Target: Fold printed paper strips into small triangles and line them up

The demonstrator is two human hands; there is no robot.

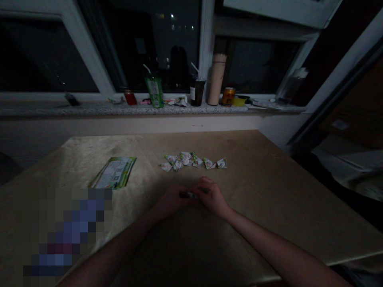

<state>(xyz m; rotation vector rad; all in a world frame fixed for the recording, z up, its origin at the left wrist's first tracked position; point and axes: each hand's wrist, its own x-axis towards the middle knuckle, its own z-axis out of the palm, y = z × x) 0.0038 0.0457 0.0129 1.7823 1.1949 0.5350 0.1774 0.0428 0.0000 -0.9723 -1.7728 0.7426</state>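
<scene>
My left hand point(174, 198) and my right hand point(213, 196) meet over the table, with fingers closed around a small folded wrapper point(192, 194). Only a pale sliver of it shows between the fingertips; the rest is covered. Just beyond my hands lies a loose row of green-and-white wrappers folded into pointed, triangular shapes point(186, 158). Two of them point(222, 163) sit a little apart on the right. On the left, several flat green-and-white packets point(115, 173) are stacked, slightly fanned.
The brown table point(254, 179) runs up to the wall. A blurred-out, pixelated object point(76, 227) lies at its left front. Along the windowsill point(176, 109) stand a green cup point(154, 91), a dark cup point(196, 93) with a straw, a pink flask point(216, 79) and a gold can point(228, 97).
</scene>
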